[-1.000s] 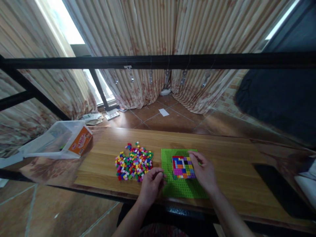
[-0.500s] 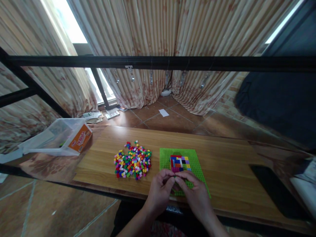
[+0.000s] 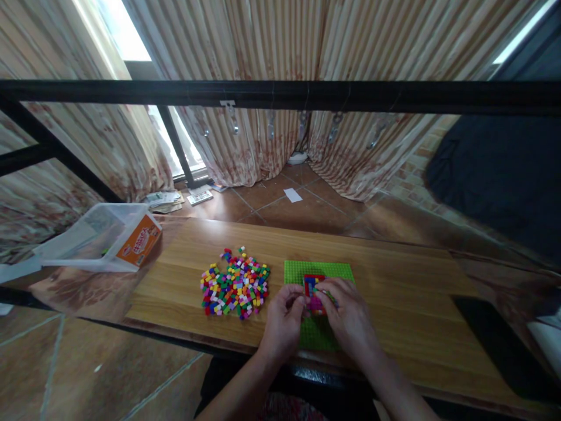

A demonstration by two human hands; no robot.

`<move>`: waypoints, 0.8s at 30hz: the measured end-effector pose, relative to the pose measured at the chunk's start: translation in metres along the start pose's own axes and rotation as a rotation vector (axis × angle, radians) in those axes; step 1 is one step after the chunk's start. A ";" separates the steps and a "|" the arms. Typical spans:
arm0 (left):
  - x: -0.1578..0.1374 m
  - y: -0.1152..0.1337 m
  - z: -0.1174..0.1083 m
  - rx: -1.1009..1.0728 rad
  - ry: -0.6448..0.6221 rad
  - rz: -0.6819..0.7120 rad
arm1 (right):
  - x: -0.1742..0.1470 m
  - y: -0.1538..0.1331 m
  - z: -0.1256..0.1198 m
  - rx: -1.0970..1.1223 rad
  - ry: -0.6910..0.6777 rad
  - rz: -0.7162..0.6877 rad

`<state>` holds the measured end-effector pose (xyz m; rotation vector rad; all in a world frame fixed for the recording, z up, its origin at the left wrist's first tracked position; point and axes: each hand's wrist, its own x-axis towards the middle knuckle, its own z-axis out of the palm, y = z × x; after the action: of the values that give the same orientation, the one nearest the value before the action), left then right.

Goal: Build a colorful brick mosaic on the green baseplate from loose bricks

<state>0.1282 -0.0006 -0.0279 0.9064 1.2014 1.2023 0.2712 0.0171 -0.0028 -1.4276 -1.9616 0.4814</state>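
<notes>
A green studded baseplate (image 3: 319,269) lies on the wooden table, with a block of multicoloured toy bricks (image 3: 313,279) built up on it. My right hand (image 3: 348,307) is over the right part of that block and hides much of it. Its thumb and fingers pinch a small green brick (image 3: 320,291) above the block. Beside the block's left edge, my left hand (image 3: 283,316) has thumb and forefinger closed together. What is between them, if anything, is too small to make out. A loose heap of small coloured bricks (image 3: 236,286) lies left of the baseplate.
A clear plastic bin (image 3: 94,234) with an orange label lies at the table's left end. A dark flat object (image 3: 495,339) is at the right end. Behind the table runs a black metal rail (image 3: 280,93) with hooks, in front of curtains (image 3: 263,47).
My hands, fingertips together before, have come apart. The right one has moved up over the brick block with the green brick; the left one stays near the block's left edge. The camera view has shifted slightly.
</notes>
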 end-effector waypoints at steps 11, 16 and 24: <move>0.008 -0.002 -0.003 0.469 -0.055 0.251 | 0.028 0.010 0.011 -0.234 -0.087 -0.150; 0.005 -0.002 0.001 0.567 -0.083 0.225 | 0.029 0.015 0.013 -0.122 -0.040 -0.066; 0.000 -0.004 0.006 0.678 -0.069 0.238 | 0.025 0.030 0.014 0.053 0.031 0.042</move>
<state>0.1347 -0.0004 -0.0311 1.6157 1.5051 0.9339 0.2770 0.0520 -0.0245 -1.4372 -1.8841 0.5240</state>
